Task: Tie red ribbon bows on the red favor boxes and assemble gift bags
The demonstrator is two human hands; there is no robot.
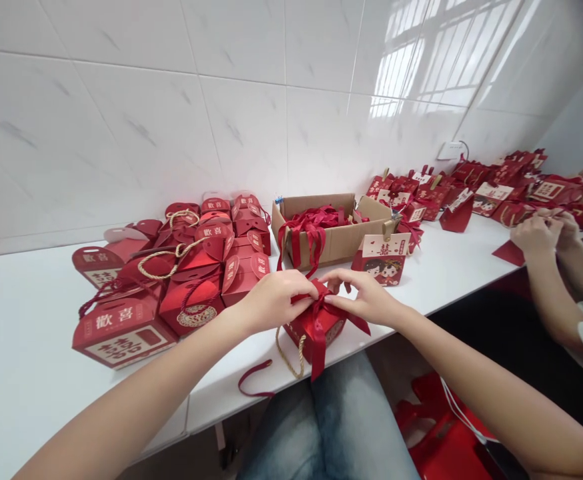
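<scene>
A small red gift box (303, 333) stands at the table's front edge, just in front of me. Across its top runs a red ribbon (318, 340) with a knot or bow, one tail hanging down the front and another out to the right. My left hand (282, 299) pinches the ribbon from the left side of the knot. From the right, my right hand (364, 297) has its thumb and bent fingers closed on the ribbon. A gold rope handle (291, 363) droops from the box's left side. Part of the knot is hidden behind my fingers.
Several red gift boxes (191, 280) crowd the left. Behind the work stands a cardboard box (331, 245) of red ribbons; a picture box (382, 260) is beside it. A loose ribbon strip (251, 380) lies near the edge. At right, a co-worker's hands (541, 233) work among more boxes.
</scene>
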